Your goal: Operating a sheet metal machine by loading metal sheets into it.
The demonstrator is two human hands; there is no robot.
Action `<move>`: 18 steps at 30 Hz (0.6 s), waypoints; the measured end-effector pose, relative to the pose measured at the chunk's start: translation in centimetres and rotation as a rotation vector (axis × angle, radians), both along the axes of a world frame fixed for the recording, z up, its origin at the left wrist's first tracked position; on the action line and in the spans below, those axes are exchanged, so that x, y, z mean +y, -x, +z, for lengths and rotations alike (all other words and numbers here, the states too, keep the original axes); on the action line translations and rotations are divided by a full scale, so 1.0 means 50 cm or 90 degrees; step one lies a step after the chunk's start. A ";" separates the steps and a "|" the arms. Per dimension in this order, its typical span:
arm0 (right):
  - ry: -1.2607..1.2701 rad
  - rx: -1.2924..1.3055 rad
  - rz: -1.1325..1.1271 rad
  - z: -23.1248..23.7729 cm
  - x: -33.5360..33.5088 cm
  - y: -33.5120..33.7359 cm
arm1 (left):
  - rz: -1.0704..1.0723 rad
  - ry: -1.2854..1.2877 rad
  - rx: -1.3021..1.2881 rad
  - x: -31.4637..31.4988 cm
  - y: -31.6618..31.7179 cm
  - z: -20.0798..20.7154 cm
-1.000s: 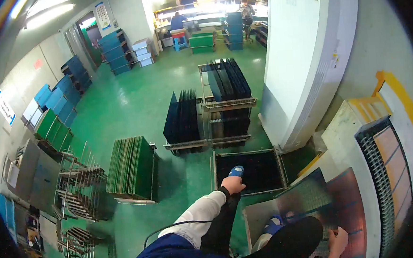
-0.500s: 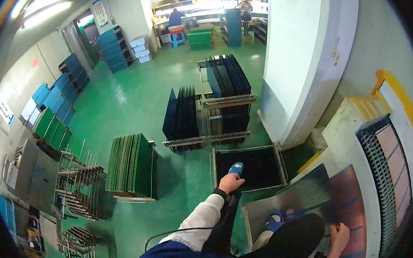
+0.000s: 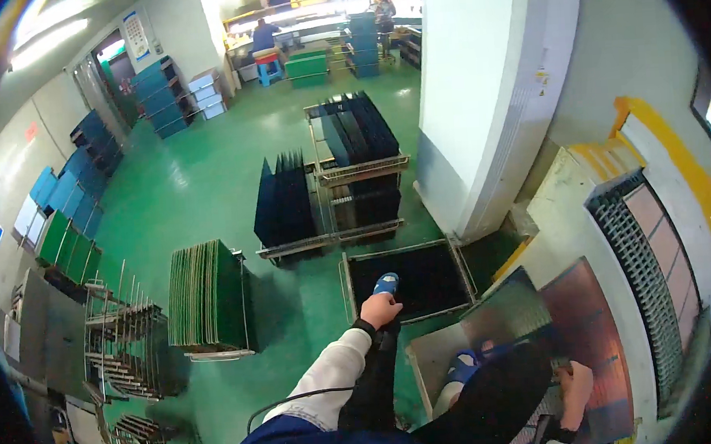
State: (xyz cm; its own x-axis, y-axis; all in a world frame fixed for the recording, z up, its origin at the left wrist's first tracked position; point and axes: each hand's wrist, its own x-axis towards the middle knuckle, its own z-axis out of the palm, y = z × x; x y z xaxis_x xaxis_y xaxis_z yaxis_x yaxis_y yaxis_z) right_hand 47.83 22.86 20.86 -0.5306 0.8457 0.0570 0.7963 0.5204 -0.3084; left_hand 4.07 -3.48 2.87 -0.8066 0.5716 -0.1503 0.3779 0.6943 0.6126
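My left hand [image 3: 380, 311] is closed with its fingers curled in, nothing visible in it. It hovers over my left leg, just short of a blue slipper [image 3: 387, 283] on my foot. Beyond that foot lies a low metal-framed rack [image 3: 466, 274] with a dark interior. On the right, my right hand [image 3: 575, 383] is beside my bent knee, its fingers closed at the edge of a thin dark board [image 3: 511, 304]. Close to it stands a reddish copper-coloured panel [image 3: 586, 310]. My knee hides the board's lower part. A second blue slipper [image 3: 463, 368] shows beside the boards.
Racks of upright dark boards [image 3: 285, 202] stand ahead, and a rack of green boards [image 3: 207, 296] to the left. Bare metal racks [image 3: 123, 342] line the left side. A white pillar [image 3: 486, 100] and a machine with a mesh conveyor [image 3: 640, 278] bound the right. People [image 3: 265, 36] work far off.
My view has turned slightly right, so the room slides left. My right hand shows a little higher in the picture, still at the board's edge. My left hand stays over my leg.
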 end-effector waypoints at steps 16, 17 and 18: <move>-0.024 1.044 -0.504 0.260 -0.060 -0.045 | -0.041 -0.058 -0.028 0.007 0.030 -0.047; -0.015 1.073 -0.444 0.246 -0.048 -0.059 | -0.053 -0.056 0.001 0.013 0.026 -0.040; -0.015 1.097 -0.385 0.223 -0.031 -0.080 | -0.070 -0.057 0.025 0.024 0.019 -0.038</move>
State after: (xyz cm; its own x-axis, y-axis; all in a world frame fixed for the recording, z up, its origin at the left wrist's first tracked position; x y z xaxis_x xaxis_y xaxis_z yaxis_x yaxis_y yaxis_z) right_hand 51.81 21.33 31.99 0.4697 0.8683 0.1594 -0.3069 0.3299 -0.8927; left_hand 3.14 -2.28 0.98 -0.7422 0.6671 -0.0646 0.4740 0.5905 0.6532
